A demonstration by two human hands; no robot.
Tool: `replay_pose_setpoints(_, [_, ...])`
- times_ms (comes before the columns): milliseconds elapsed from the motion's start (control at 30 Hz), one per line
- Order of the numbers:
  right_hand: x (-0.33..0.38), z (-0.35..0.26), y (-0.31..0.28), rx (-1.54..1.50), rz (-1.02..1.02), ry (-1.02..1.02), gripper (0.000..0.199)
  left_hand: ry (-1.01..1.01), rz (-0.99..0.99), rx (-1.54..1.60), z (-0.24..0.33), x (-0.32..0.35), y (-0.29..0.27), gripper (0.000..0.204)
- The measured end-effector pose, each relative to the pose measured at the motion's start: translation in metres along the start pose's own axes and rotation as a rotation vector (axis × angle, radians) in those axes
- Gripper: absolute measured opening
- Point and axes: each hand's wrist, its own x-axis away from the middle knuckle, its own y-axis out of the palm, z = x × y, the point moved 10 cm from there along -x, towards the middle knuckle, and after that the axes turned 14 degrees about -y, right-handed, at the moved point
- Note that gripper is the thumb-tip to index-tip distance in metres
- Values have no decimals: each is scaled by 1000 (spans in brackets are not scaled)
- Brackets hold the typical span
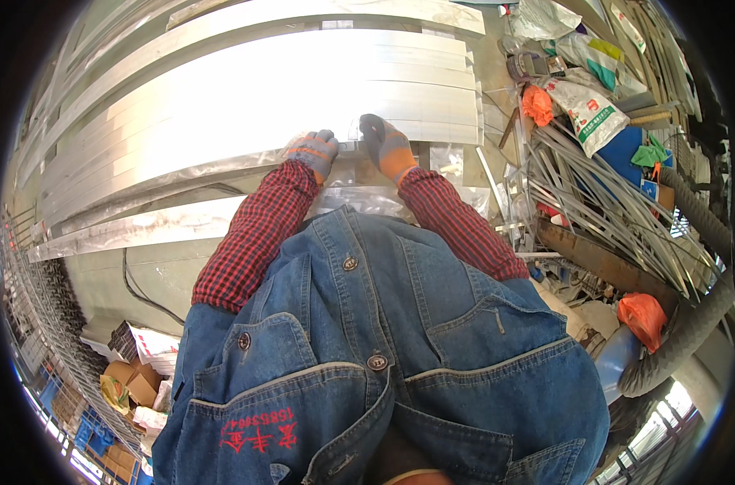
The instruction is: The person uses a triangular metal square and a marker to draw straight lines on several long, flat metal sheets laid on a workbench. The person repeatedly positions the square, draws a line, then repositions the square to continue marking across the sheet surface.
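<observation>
Nearest, blue denim clothes (pixel 375 307) cover the body, and red checked sleeves (pixel 258 230) reach out past them. The gloved left hand (pixel 317 152) is curled at the near edge of the long shiny strips (pixel 424 97) — perhaps to keep them steady. The gloved right hand (pixel 389 147) is bent just beside it; I cannot tell if either one pinches anything. The strips lie side by side in front, maybe so they stay flat. Off right, thin bars (pixel 610 206) make a messy heap — a white bag (pixel 589 113) lies beyond.
</observation>
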Motion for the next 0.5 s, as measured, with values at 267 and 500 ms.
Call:
replay_pose_setpoints(267, [59,-4,7,-74,-199,102,27,8,2,-4,0,0,0,27])
replay_pose_setpoints(500, [63,-4,4,-148,-97,86,28,1,126,84,-20,9,-5,21])
